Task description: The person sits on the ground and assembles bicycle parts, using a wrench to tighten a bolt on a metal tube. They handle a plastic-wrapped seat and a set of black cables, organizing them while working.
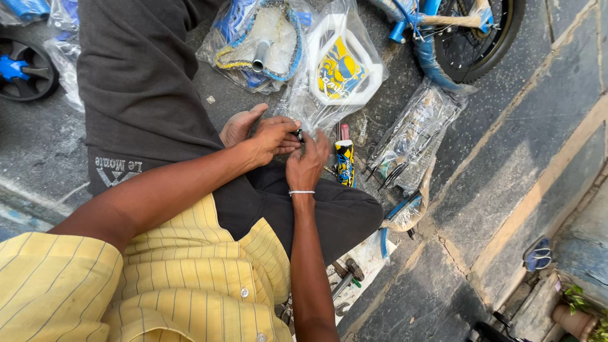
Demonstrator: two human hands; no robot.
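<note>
Something small and dark [298, 133] is sitting pinched between the person's two hands, just above the lap and low over the pavement [506, 158]; too little of it is showing to tell what it is. The left hand [273, 138] is reaching across from the left, its fingertips closing on the dark piece. The right hand [306, 166], with a thin white band [301, 192] lying around its wrist, is coming up from below and curling its fingers around the same spot — both hands are touching each other there. A third hand [239, 126] is showing just behind the left one, palm partly open, resting against dark trousers.

Just beyond the fingers a clear plastic bag is lying, holding a white plate with a yellow and blue picture [342, 66]. Left of it another bag is holding a blue and yellow part with a grey tube [259, 44]. Right of the hands, a narrow blue and yellow piece [344, 161] is lying on the ground, and beside it a long clear bag of thin dark rods [411, 136].

Toward the pavement's top right corner a blue bicycle frame and spoked wheel [468, 31] are standing — at the top left edge a small black wheel with a blue hub [22, 66] is resting.
</note>
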